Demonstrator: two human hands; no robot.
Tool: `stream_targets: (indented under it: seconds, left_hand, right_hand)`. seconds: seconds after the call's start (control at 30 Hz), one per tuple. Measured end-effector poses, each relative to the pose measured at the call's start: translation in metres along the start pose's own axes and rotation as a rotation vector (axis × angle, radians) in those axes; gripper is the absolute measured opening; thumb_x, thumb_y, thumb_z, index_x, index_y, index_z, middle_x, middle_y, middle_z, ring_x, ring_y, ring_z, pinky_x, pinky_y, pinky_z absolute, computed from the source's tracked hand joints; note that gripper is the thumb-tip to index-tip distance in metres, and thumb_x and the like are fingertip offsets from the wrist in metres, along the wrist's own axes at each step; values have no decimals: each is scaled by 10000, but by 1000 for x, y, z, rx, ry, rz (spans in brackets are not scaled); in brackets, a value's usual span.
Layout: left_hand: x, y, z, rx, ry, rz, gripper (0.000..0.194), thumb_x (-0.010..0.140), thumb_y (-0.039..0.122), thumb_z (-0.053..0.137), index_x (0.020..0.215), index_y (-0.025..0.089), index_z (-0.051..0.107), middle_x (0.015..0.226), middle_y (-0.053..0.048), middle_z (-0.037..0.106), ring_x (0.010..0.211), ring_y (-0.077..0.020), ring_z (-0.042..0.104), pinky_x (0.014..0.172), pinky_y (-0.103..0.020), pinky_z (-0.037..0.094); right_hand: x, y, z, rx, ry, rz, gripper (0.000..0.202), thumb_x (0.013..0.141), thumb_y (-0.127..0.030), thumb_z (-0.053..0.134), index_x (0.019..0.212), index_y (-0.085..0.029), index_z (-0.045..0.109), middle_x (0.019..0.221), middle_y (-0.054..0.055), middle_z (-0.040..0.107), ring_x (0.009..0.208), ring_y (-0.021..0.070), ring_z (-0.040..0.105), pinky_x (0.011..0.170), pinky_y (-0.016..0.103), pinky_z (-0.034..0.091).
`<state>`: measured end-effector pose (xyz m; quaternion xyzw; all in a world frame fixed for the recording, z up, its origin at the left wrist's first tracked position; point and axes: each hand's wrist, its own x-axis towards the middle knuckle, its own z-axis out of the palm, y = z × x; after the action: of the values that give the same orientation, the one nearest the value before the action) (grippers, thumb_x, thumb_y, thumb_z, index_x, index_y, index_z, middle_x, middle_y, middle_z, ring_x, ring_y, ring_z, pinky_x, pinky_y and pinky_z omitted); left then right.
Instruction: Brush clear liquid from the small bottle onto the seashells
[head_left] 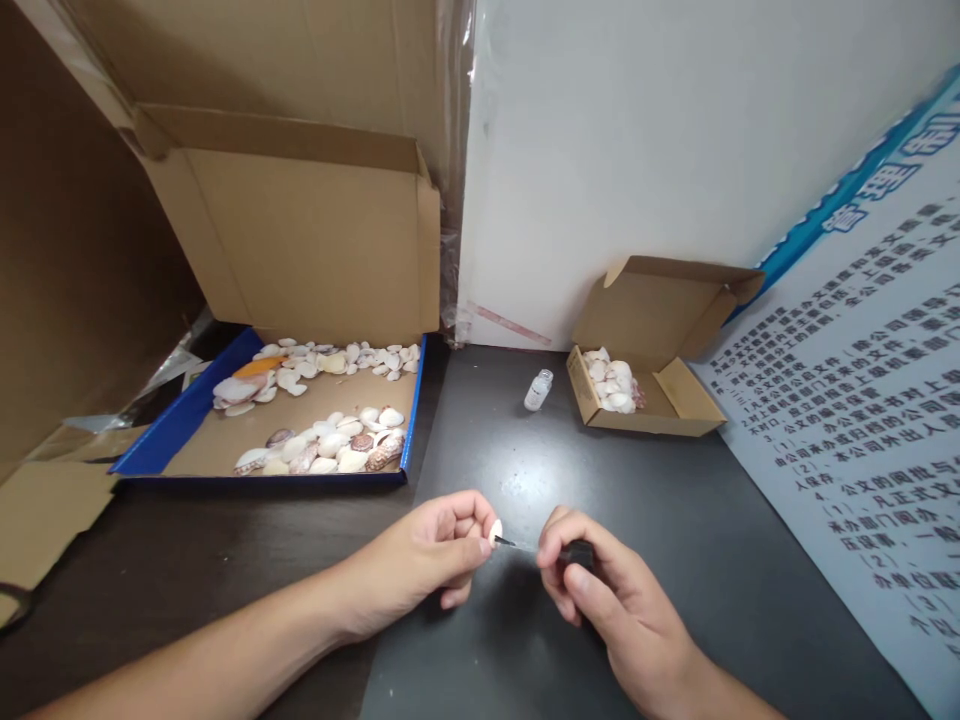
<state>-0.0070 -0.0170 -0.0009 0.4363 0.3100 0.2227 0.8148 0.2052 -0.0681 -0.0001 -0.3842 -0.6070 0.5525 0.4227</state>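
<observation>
Above the near counter (675, 500), the small white shell (496, 530) could slip if our brush (505, 541) presses hard, since our left hand (431, 548) only pinches its left edge. Our right hand (611, 590), angled inward, grips the brush's black cap (578, 553). Farther off, the open bottle (538, 390) could tip if bumped.

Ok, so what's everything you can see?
Large box: one, blue and brown, left
Shells inside: many, white and brown, front and back
Orange piece: one, orange, among back shells
Small box: one, brown, back right
Shells there: many, mostly white, left end
Bottle: one, clear, left of small box
Surface: one, dark grey, middle
Printed sheet: one, pale, right
Panel: one, white, back
Cardboard pieces: several, brown, left
Small shell: one, white, front middle
Brush: one, black, tip at shell
Left grip: one, holding shell
Right grip: one, holding brush
</observation>
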Motion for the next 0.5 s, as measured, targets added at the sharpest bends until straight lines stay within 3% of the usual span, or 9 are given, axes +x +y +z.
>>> stream_targets:
  seconds: [0.27,0.4,0.5]
  left_hand:
    - [-2,4,4,95,10,-1,359,833,489,675,846,184,485,656,86,400,485,-42,366,483,-214,241]
    - [-2,3,3,100,9,2,356,842,484,666,860,183,477,665,86,401,490,-41,370,481,-214,234]
    - [-2,2,3,122,-1,8,350,854,487,650,882,185,474,659,86,410,492,-45,371,479,-216,222]
  right_hand:
    - [0,2,0,-261,104,-101,149,1015,-306,432,945,-235,542,754,-19,478,647,143,456,612,267,374]
    - [-2,-4,1,-338,12,-265,61,970,-242,476,948,-239,534,777,-2,521,675,153,496,617,268,396]
    - [-2,-8,2,-417,-65,-308,33,936,-206,507,949,-234,519,780,6,546,672,154,512,608,267,403]
